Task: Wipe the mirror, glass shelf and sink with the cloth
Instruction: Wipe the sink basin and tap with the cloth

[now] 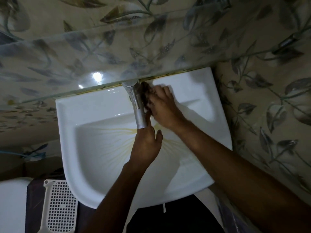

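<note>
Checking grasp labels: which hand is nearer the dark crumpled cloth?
Right. The right hand presses the dark crumpled cloth beside the chrome tap; the left hand is below, under the spout.

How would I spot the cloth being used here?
Find the white sink, then the metal tap at the middle of its back edge. Just right of the tap, the right hand presses a dark brown cloth, the only dark, crumpled thing on the white ledge.

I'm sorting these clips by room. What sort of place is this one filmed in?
Most likely a home bathroom. A white wall-mounted sink with a metal tap sits under a glass shelf, and the walls are covered in leaf-patterned tiles.
</note>
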`<state>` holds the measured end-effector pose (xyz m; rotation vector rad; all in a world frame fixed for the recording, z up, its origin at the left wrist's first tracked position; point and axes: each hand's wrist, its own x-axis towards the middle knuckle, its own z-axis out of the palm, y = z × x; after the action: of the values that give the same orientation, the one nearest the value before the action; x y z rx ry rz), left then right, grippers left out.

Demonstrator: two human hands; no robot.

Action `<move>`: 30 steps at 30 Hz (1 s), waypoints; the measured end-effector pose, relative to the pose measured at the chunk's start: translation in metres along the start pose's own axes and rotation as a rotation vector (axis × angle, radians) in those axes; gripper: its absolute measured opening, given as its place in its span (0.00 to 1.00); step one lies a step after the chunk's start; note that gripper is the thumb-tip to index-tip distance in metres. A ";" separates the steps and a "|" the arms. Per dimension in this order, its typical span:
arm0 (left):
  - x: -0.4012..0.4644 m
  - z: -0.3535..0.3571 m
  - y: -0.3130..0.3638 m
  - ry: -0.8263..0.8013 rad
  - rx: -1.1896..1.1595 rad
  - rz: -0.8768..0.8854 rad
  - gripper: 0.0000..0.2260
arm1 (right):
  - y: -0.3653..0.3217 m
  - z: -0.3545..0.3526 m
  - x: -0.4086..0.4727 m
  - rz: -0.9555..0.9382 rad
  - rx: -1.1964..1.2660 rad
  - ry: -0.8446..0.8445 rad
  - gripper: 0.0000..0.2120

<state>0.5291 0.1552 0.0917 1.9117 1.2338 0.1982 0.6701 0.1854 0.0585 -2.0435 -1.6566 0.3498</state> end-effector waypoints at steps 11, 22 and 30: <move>0.002 0.010 0.019 -0.080 0.039 0.107 0.30 | 0.079 -0.057 -0.016 0.632 -0.459 0.203 0.27; 0.002 0.024 0.025 -0.083 0.050 0.135 0.28 | 0.093 -0.057 -0.018 0.427 -0.560 0.166 0.30; 0.006 0.027 0.032 -0.115 0.073 0.123 0.29 | 0.080 -0.038 -0.090 0.468 -0.555 0.296 0.21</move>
<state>0.5681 0.1394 0.0956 2.0344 1.0622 0.1071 0.7355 0.0785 0.0404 -2.7302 -1.1653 -0.2941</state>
